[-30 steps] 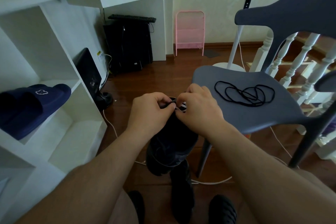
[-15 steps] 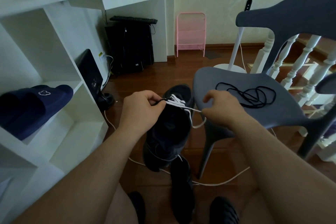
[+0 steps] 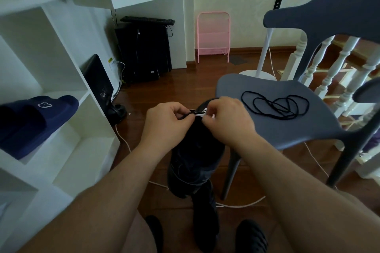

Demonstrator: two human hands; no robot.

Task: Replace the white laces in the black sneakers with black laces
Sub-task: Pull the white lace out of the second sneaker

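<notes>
Back at the eyelets, our right hand (image 3: pixel 228 121) is closing in again after drawing lace out sideways half a second ago. We're keeping the grey chair (image 3: pixel 287 129) close, black laces (image 3: pixel 275 107) waiting on its seat. We're propping the black sneaker (image 3: pixel 195 150) upright between our knees, left hand (image 3: pixel 164 123) pinching its edge steady, right fingertips pinching the white lace (image 3: pixel 200 114).

A black sneaker (image 3: pixel 195 150) with a white lace (image 3: pixel 200 114) sits before me, black laces (image 3: pixel 275 107) on a grey-blue chair (image 3: pixel 287 129) at two o'clock, navy slippers (image 3: pixel 35 121) at nine o'clock, pink rack (image 3: pixel 213 37) at twelve.
</notes>
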